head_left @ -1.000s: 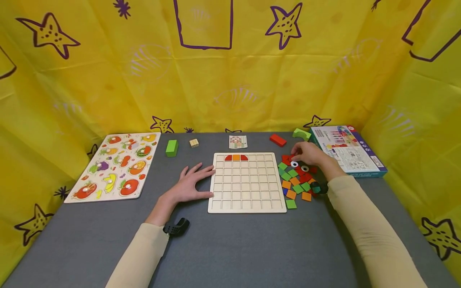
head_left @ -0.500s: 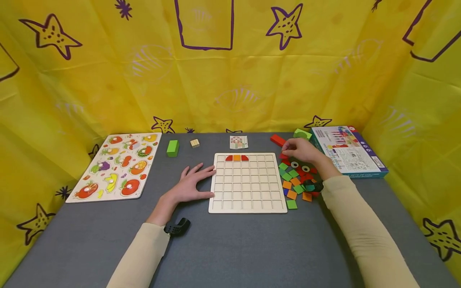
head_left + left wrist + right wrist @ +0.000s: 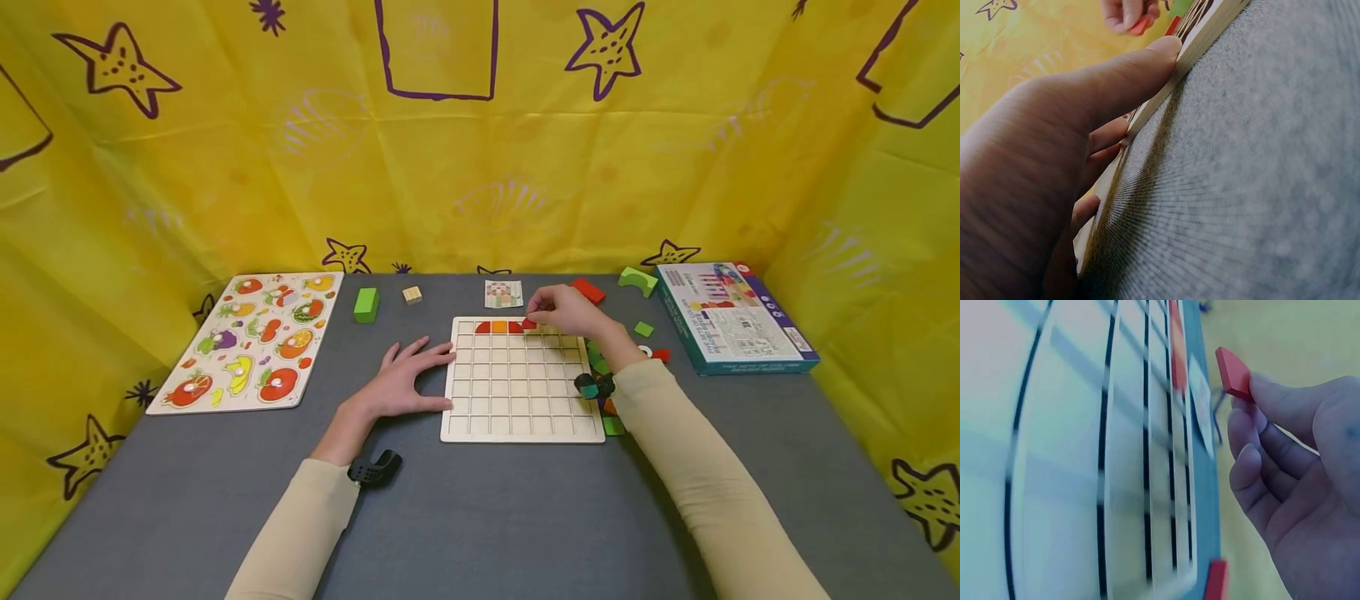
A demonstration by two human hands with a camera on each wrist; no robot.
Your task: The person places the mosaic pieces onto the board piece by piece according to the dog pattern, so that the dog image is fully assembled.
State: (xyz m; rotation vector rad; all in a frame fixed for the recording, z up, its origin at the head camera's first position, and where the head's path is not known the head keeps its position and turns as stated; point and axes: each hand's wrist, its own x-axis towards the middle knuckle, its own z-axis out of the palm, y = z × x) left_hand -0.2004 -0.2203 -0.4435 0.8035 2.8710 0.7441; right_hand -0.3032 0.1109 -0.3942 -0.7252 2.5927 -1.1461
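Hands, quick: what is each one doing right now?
Left hand: open, fingers flat against the wooden grid board's left edge.
Right hand: pinching a red tile over the board's top row.

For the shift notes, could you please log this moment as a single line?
left hand: flat against grid board edge | right hand: pinches red tile over top row | loose tiles: right of board

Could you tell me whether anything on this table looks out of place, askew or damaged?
Nothing stands out. The grid board lies square on the table, steadied at its edge by the left hand; the right hand pinches a red tile above the top row. Loose tiles lie scattered beside the board, none visibly damaged.
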